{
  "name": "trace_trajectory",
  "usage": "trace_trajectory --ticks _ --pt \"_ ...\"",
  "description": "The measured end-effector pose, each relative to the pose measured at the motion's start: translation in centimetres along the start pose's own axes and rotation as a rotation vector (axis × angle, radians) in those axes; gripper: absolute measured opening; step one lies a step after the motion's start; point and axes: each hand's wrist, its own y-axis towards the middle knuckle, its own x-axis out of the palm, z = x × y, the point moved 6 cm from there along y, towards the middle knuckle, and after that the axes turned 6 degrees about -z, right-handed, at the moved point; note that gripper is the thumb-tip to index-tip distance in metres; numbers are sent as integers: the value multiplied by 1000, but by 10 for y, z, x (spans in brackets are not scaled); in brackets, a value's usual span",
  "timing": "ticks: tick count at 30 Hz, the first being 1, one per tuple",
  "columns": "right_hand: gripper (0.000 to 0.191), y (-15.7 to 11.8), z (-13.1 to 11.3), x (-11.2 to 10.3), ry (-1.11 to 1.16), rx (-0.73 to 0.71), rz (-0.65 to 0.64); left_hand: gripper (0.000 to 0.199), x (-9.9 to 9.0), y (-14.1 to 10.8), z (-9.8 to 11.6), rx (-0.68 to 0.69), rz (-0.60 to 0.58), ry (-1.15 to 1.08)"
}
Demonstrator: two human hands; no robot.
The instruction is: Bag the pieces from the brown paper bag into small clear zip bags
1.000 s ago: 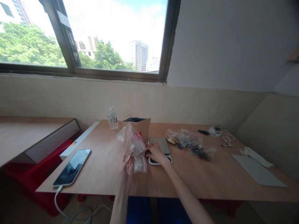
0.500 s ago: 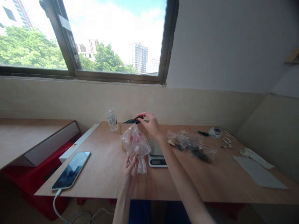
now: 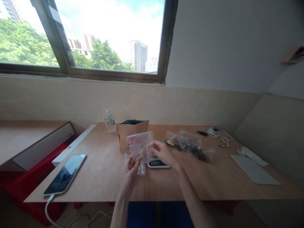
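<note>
With my left hand (image 3: 132,165) I am gripping the clear bag (image 3: 140,143) by its lower part, fingers closing around it and a small tan piece (image 3: 140,157); I cannot tell whether that piece is sitting inside. My right hand (image 3: 164,154) is bending its fingers at the bag's right edge, but I cannot tell whether they are pinching it. The bag is hanging above the desk (image 3: 102,177), between my hands.

Left of my left fingers, the phone (image 3: 65,174) is lying with a white cable (image 3: 47,209) running from its near end. Another clear bag (image 3: 142,170) is lying just below those fingers, and the scale (image 3: 158,163) is sitting partly under my right hand. To the right, a flat pale sheet (image 3: 254,169) is lying well apart, touching a white wrap (image 3: 253,155).

Beyond my fingers, the brown pouch (image 3: 124,134) is standing open. Bags of dark parts (image 3: 199,153) are lying right of my right hand, with a green-handled screwdriver (image 3: 202,133) and a dome camera (image 3: 213,131) resting behind them. A bottle (image 3: 110,122) is standing left of the pouch.
</note>
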Motion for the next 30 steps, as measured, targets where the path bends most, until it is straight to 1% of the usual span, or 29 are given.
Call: trace_trajectory --ticks 3,5,8,11,14,18,20,23,25,27,30 --pt "22 -3 7 4 -68 58 -97 43 5 0 3 36 -56 105" --pt "25 -3 9 10 -80 58 -163 44 4 -1 8 65 -35 186" --pt "28 -4 9 19 -124 22 -198 43 0 -4 15 90 30 309" --pt "28 -3 8 26 -138 -18 -162 36 -2 -8 20 104 97 382" --pt "29 -1 8 29 -58 -10 -110 30 -2 -11 23 121 123 441" --pt "38 2 15 33 15 17 -131 26 -2 -11 23 117 114 493" --pt "41 2 25 34 67 73 -120 26 -2 -9 20 106 86 498" --pt "42 2 44 31 184 176 -25 28 -2 -5 14 97 37 499" --pt "41 0 53 29 246 216 30 31 -1 -3 11 90 16 499" --pt "39 -2 58 30 308 246 24 36 -1 -3 11 83 32 494" --pt "38 -7 59 34 422 299 -21 51 1 -6 16 38 63 483"
